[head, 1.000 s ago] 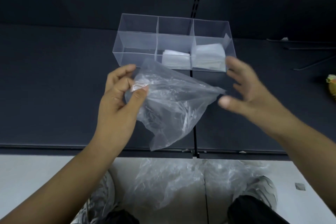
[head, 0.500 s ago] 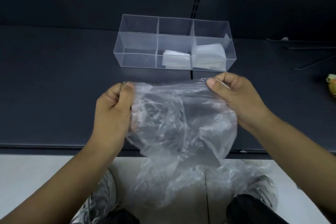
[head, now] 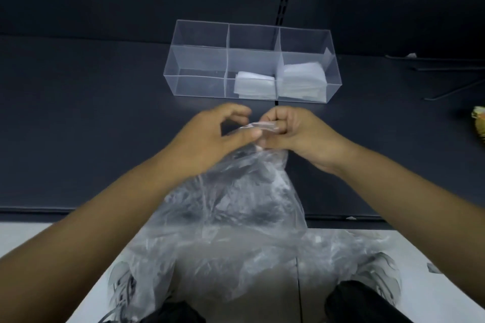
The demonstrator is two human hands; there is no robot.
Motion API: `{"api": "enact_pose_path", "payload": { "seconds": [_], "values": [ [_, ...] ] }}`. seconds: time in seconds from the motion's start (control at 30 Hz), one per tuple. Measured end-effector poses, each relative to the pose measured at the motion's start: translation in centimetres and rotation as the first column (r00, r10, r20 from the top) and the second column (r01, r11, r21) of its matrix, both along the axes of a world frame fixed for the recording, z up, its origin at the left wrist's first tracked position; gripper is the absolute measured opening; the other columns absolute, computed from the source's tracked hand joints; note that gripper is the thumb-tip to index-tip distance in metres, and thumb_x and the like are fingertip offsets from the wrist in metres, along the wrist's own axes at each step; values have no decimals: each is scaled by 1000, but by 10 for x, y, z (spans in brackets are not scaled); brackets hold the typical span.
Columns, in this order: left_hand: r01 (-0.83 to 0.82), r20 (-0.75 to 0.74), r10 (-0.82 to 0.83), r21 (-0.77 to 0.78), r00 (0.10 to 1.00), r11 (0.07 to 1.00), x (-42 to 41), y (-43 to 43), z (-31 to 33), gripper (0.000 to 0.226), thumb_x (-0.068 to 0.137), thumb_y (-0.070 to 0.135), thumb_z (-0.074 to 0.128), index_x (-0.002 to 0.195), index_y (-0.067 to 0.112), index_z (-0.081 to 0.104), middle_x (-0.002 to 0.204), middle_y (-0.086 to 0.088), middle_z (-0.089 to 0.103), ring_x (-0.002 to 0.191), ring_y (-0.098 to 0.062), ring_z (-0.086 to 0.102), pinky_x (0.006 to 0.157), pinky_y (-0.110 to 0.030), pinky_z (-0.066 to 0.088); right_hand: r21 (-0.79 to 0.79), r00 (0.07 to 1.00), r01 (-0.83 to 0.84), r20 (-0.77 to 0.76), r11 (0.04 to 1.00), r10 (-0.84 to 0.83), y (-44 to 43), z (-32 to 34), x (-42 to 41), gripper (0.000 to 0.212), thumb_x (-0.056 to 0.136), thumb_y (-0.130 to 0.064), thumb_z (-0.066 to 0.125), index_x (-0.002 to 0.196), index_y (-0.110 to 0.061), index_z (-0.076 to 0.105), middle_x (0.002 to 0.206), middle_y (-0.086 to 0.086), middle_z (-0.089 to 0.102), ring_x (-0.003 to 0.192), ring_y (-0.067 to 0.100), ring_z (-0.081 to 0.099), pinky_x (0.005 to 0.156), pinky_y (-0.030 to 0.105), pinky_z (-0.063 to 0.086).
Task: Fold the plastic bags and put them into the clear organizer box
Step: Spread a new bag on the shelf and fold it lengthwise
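The clear plastic bag is held in the air above the near edge of the dark table, its top gathered to a narrow neck and its crumpled body hanging toward the person's lap. The right hand has its fingers curled and clamped on the gathered top edge. The left hand sits just beside it: the thumb tip touches the bag, the fingers arch above with a gap between forefinger and thumb. The clear organizer box stands farther back on the table, apart from both hands, divided into three compartments. A folded bag lies in the middle compartment and a stack of folded bags in the right one. More loose plastic lies below, over the grey shoes. Thin rods lie at the table's right side.
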State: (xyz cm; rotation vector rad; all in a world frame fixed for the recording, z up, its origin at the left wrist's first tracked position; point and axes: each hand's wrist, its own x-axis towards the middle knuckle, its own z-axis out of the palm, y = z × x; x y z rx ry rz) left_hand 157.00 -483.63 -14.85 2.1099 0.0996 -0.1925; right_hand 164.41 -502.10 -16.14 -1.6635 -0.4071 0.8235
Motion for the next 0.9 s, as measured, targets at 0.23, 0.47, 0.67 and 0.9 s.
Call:
{"api": "enact_pose_path", "payload": {
  "seconds": [0.23,0.47,0.67,0.9],
  "values": [
    [-454,-46,455,-205,889,867,15,28,-28,24,86,29,71,70,12,65,49,6,59,42,-2,48,43,-14,41,-160,998,63,-16,985,-66,-23,-12,16,25,80,-1,72,92,-15,54,70,1,68,64,8,60,65,19,48],
    [-680,-113,672,-183,731,709,0,80,-59,28,90,27,65,66,13,63,47,7,59,46,-7,50,52,-17,47,-208,993,96,-54,973,-109,-61,-27,8,30,82,-37,62,108,-22,68,79,-8,63,72,5,52,67,16,46],
    [-681,-133,672,-250,729,689,0,82,-63,27,92,26,64,68,13,66,49,1,64,44,-7,54,47,-15,49,-399,998,-67,-14,915,67,-39,-29,14,34,78,-29,76,111,-26,67,84,-6,56,77,4,54,78,15,38],
    [-815,-249,784,-293,569,499,2,99,-65,15,88,30,68,75,23,67,75,7,68,75,-13,63,71,-27,51,-223,961,-217,-219,950,169,-73,-13,27,39,86,-52,54,65,-20,61,71,-8,58,73,4,52,74,19,41]
  ]
}}
